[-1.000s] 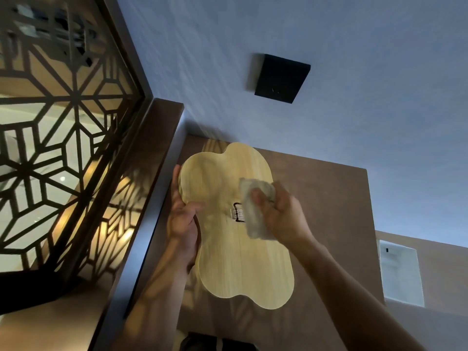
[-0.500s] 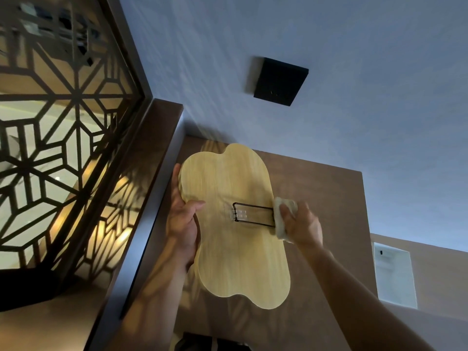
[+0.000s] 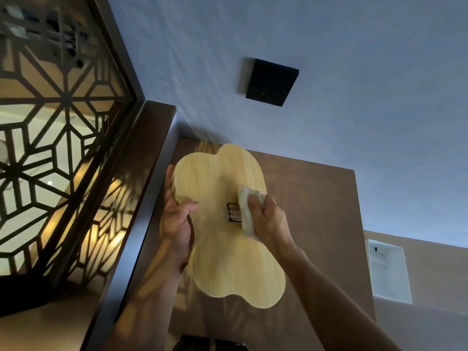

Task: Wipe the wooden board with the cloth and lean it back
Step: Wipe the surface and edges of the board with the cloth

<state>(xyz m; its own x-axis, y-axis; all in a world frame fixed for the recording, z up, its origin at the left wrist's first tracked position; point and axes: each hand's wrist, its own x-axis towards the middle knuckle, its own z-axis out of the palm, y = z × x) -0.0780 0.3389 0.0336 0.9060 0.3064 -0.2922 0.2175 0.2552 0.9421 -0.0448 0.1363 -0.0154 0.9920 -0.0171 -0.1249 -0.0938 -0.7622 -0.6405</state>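
A pale wooden board (image 3: 228, 252) with a wavy, cloud-like outline is held up in front of a brown panel. My left hand (image 3: 176, 221) grips its left edge, thumb across the face. My right hand (image 3: 269, 219) presses a bunched white cloth (image 3: 247, 209) against the board's middle right. A small black wire bracket (image 3: 233, 212) on the board's face shows just left of the cloth, partly covered by it.
A brown wall panel (image 3: 316, 211) stands behind the board. A dark lattice screen (image 3: 58, 148) with warm light behind it fills the left. A black square fixture (image 3: 271, 82) sits on the grey-blue surface above. A white recessed box (image 3: 388, 272) is at the right.
My right hand with the cloth slid out to the board's right edge, then came back left and up over the bracket. The left hand and board have barely moved.
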